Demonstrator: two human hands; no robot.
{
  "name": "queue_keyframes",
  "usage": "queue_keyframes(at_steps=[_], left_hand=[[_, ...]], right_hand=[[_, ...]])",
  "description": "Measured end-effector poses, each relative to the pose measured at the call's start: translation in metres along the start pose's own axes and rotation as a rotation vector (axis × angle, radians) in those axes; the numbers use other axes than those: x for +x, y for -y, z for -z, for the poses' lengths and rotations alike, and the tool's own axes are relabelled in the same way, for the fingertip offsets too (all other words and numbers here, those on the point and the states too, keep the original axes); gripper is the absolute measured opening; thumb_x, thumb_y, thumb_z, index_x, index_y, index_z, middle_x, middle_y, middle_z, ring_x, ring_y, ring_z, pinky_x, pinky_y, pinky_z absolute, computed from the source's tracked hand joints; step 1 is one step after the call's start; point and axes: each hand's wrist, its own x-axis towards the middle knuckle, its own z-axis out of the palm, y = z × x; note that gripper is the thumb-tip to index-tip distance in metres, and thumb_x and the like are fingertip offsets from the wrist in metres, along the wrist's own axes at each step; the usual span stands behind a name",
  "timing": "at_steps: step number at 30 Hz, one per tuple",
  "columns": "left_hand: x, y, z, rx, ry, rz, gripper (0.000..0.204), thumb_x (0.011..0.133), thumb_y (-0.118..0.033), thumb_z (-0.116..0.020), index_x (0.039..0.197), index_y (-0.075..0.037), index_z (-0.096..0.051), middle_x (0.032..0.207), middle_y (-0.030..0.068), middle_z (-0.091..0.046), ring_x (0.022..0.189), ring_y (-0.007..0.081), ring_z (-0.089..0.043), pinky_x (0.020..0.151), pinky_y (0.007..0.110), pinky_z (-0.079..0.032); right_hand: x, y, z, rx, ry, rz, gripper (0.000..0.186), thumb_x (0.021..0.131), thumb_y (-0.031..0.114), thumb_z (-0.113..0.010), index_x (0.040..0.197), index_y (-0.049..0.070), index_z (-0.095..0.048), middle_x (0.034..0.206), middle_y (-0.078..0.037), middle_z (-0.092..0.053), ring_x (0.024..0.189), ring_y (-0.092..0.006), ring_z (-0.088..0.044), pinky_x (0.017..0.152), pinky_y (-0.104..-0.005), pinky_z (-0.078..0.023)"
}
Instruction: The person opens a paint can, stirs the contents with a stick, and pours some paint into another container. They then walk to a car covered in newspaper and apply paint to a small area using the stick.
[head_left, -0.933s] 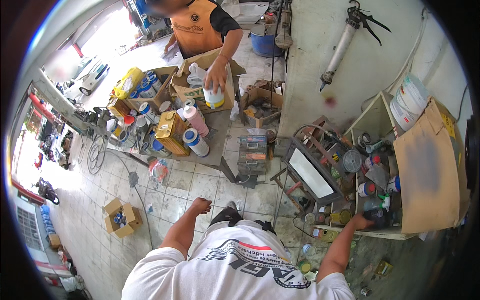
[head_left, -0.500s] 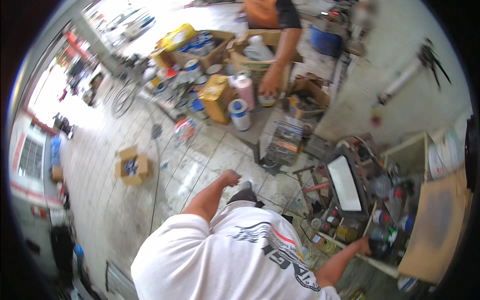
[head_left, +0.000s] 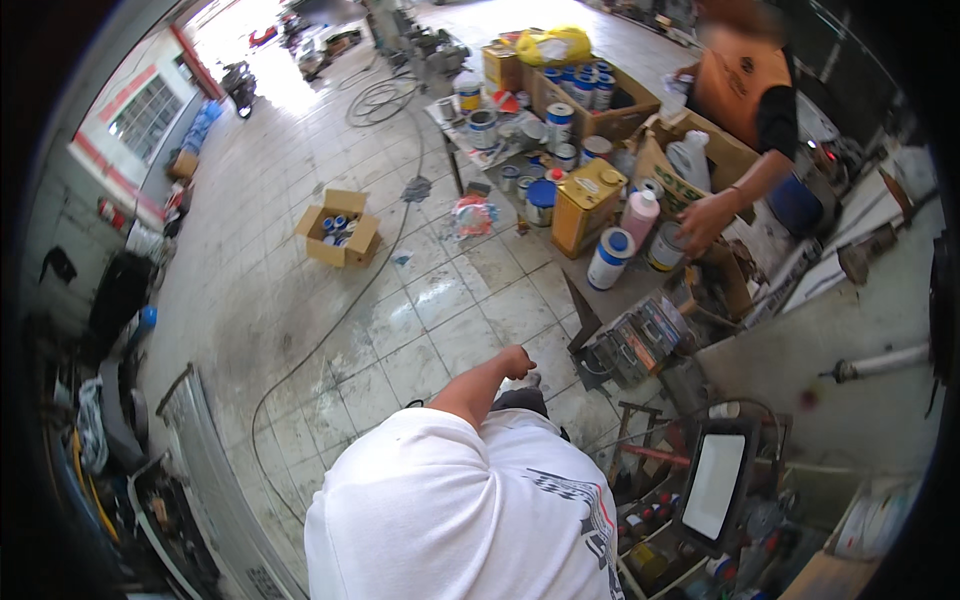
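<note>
My left hand [head_left: 517, 362] hangs over the tiled floor in front of me, its fingers curled closed and nothing visible in them. My right hand is out of the picture. Nearest my left hand, to its right, stands a grey metal toolbox-like case [head_left: 640, 340]. Beyond it is a low table crowded with paint tins, among them a white can with a blue lid [head_left: 611, 258], a yellow rectangular tin [head_left: 588, 208] and a pink bottle [head_left: 640, 213]. Across that table a co-worker's hand [head_left: 706, 222] rests on a can [head_left: 665, 248].
An open cardboard box [head_left: 342, 230] with small cans sits on the floor to the left. A hose [head_left: 330, 338] winds across the tiles. At lower right stand a lamp-like panel with a white face [head_left: 714, 486] and a shelf of bottles. A long metal panel [head_left: 225, 465] lies at left.
The view has swung to the right, so the scene sits differently in it. My right hand, earlier at the shelf of bottles, has left the picture. My left hand stays curled.
</note>
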Motion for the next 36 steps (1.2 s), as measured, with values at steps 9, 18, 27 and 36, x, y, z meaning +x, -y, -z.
queue_keyframes(at_steps=[9, 18, 27, 36], left_hand=[[-0.024, 0.070, -0.010, -0.237, -0.145, 0.102, 0.047, 0.099, -0.047, -0.068, 0.080, -0.006, -0.082, 0.075, 0.0075, -0.079, 0.063, 0.0219, -0.075, 0.061, 0.039, -0.061], [-0.032, 0.100, 0.000, 0.026, -0.083, 0.066, 0.026, 0.096, -0.032, -0.072, 0.105, -0.009, -0.082, 0.091, 0.0076, -0.081, 0.074, 0.0231, -0.078, 0.066, 0.039, -0.063], [-0.037, 0.020, 0.022, -0.159, -0.117, -0.080, 0.037, 0.101, -0.036, -0.070, 0.113, -0.002, -0.077, 0.096, 0.0081, -0.081, 0.084, 0.0209, -0.079, 0.071, 0.039, -0.067], [-0.043, 0.013, 0.022, -0.337, -0.114, 0.056, 0.035, 0.102, -0.035, -0.070, 0.105, -0.002, -0.078, 0.093, 0.0079, -0.081, 0.081, 0.0215, -0.078, 0.069, 0.041, -0.067]], right_hand=[[-0.043, 0.099, -0.031, 0.093, 0.185, 0.188, 0.088, 0.075, 0.053, -0.093, 0.137, -0.001, -0.059, 0.134, -0.026, -0.064, 0.123, -0.0435, -0.064, 0.094, -0.0641, -0.054], [-0.060, 0.110, -0.035, 0.094, 0.270, 0.208, 0.087, 0.078, 0.053, -0.091, 0.140, 0.001, -0.058, 0.137, -0.023, -0.061, 0.126, -0.0423, -0.061, 0.095, -0.0658, -0.052], [-0.061, 0.101, -0.027, 0.070, 0.281, 0.213, 0.086, 0.080, 0.054, -0.089, 0.142, 0.004, -0.057, 0.141, -0.021, -0.059, 0.129, -0.0412, -0.059, 0.095, -0.0674, -0.051], [-0.056, 0.095, -0.008, 0.017, 0.252, 0.206, 0.085, 0.082, 0.055, -0.088, 0.144, 0.006, -0.055, 0.145, -0.018, -0.057, 0.131, -0.0400, -0.057, 0.095, -0.0690, -0.050]])
